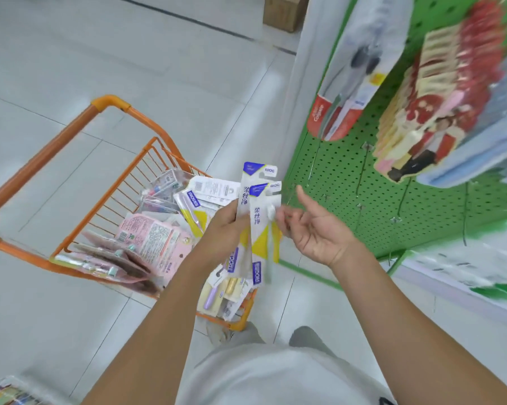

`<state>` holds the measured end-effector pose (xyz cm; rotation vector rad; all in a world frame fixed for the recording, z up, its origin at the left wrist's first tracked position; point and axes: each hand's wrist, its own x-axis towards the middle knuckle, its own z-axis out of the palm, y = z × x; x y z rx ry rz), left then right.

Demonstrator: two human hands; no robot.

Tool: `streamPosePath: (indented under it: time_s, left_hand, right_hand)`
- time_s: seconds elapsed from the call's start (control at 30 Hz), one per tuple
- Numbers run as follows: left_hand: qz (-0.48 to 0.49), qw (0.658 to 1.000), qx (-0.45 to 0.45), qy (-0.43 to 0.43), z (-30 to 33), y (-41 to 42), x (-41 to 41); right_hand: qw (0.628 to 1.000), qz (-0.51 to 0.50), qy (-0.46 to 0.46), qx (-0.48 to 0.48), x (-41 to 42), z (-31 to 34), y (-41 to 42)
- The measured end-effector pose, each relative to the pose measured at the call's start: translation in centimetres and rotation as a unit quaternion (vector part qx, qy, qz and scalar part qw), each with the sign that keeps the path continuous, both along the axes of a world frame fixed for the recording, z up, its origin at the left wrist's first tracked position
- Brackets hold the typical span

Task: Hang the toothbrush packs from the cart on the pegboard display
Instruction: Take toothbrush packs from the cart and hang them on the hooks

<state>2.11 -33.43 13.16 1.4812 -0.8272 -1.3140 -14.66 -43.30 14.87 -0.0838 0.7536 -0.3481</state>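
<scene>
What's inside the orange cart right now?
The orange cart holds loose toothbrush packs: pink ones at its left, white-and-yellow ones further right. The left hand and its held packs cover part; the bottom is hidden.

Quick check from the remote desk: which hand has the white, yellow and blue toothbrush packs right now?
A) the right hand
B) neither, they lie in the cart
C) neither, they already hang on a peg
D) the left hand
D: the left hand grips the toothbrush packs upright above the orange cart, while the right hand is beside them with relaxed fingers, short of the green pegboard.
</scene>
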Motion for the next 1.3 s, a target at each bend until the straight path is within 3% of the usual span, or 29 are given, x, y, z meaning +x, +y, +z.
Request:
streamPosePath:
  time_s: [0.1, 0.3, 0.5, 0.6, 0.8, 0.97, 1.3]
  left_hand:
    - [0.019, 1.0, 0.0, 0.004, 0.6, -0.7, -3.5]
    - [0.002, 0.995, -0.043, -0.093, 0.1, -2.5, -11.4]
    - [0.047, 0.992, 0.009, -0.117, -2.2, -3.4, -15.4]
    - [0.021, 0.992, 0.028, -0.121, -2.9, -3.6, -15.9]
    - [-0.014, 0.992, 0.027, -0.123, -3.4, -3.6, -14.6]
    - [0.048, 0.995, 0.035, -0.081, -3.3, -3.2, -9.5]
    - [0.051, 0.995, 0.026, -0.087, -4.8, -2.8, -4.7]
  right_hand:
    - [0.993, -0.031, 0.088, -0.069, -2.0, 0.4, -0.2]
    - [0.953, -0.041, 0.226, -0.196, -8.2, 0.0, -0.8]
    - [0.876, 0.025, 0.32, -0.359, -13.9, -1.3, -0.6]
    - [0.857, 0.039, 0.305, -0.413, -15.4, -1.6, -0.7]
    - [0.839, -0.042, 0.313, -0.443, -14.7, -2.6, -0.7]
    - [0.813, -0.089, 0.343, -0.462, -12.7, -3.2, -1.1]
    - [0.823, -0.114, 0.402, -0.385, -4.1, -5.7, -4.0]
